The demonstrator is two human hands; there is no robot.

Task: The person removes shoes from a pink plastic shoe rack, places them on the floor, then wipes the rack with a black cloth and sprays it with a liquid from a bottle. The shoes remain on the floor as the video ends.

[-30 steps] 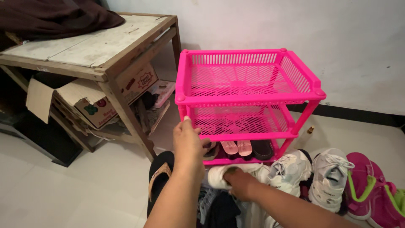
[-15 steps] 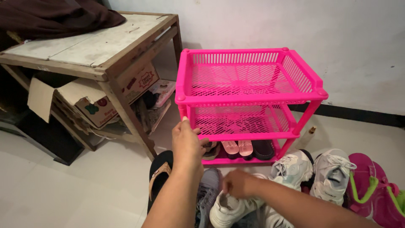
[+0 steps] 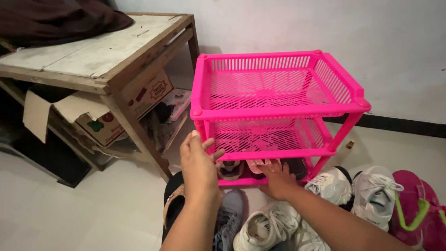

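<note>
Head view: right hand fingers pinch pink sandals on rack bottom shelf, straight ahead; left hand loosely steadies the middle shelf corner.

We have one view only, from the head, looking forward and down at the floor by the wall. We sit close to the pink rack, which fills the centre. Both forearms come in from the bottom edge, a wooden counter at upper left, sneakers at lower right.
</note>
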